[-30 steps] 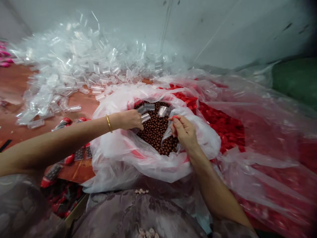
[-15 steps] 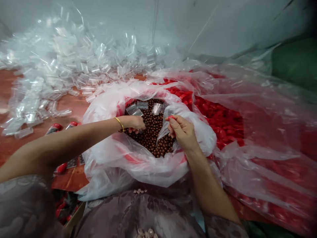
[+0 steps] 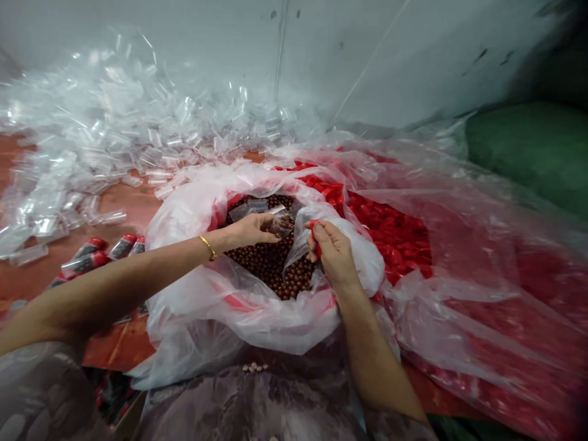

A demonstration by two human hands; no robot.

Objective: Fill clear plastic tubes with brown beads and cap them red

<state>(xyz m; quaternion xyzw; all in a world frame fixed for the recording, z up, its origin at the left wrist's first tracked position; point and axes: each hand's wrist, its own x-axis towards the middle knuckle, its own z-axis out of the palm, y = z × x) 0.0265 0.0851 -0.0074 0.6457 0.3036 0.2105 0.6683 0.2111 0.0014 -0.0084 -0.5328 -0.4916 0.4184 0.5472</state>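
An open white plastic bag [image 3: 184,306] holds a mass of small brown balls [image 3: 257,262]. Over the balls, my left hand [image 3: 252,231], with a gold bangle at its wrist, pinches a clear plastic tube [image 3: 281,226] between thumb and fingers. My right hand [image 3: 334,248] is closed on a red cap [image 3: 315,230] above the bag's right side. Behind my left fingers, more clear tubes [image 3: 257,204] lie on the balls.
Clear tubes [image 3: 105,116] are heaped along the wall at the back left. Filled tubes with red caps [image 3: 122,246] lie on the reddish surface at left. A large clear bag of red caps [image 3: 395,229] spreads to the right.
My left hand has risen from the balls and now shows a clear tube in its fingers. The red cap in my right hand looks more upright. The view has shifted slightly.
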